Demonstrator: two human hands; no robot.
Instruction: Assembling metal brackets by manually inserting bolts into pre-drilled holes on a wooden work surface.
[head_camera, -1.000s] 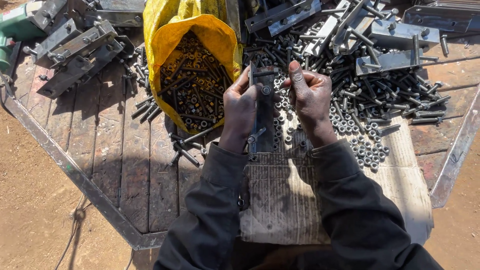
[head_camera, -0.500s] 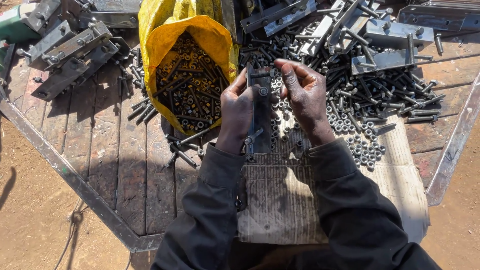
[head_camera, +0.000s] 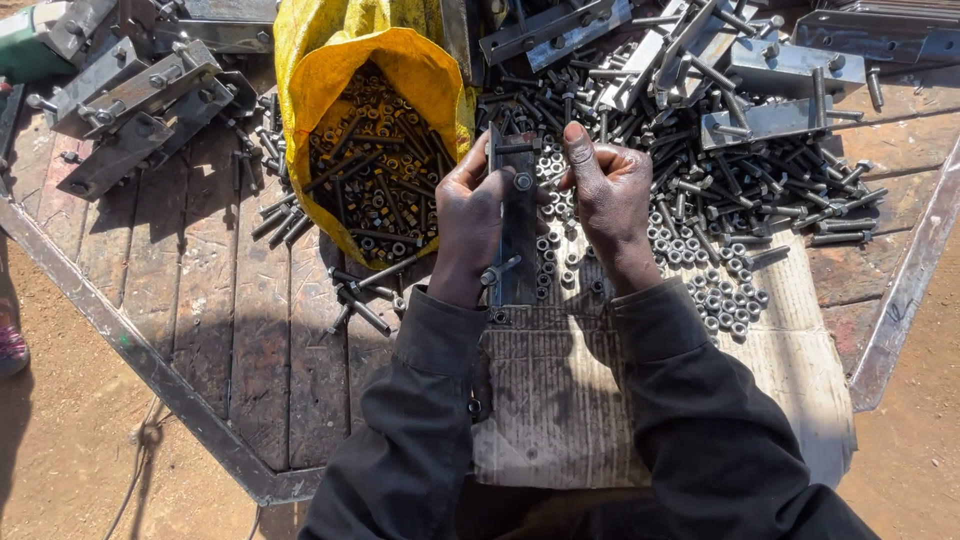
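Left hand grips the dark flat steel bracket, upright near the wooden worktop's far edge.
Right hand has closed onto the bracket's upper bolt, thumb raised; probably pinching a nut.

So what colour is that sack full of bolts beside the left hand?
Bright yellow: the sack, seen clearly in the head view, sits just beside the left hand.

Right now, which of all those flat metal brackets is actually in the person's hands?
The dark upright bracket at centre, gripped by the left hand and right hand, with bolts through it. The other brackets lie untouched in piles along the wooden table.
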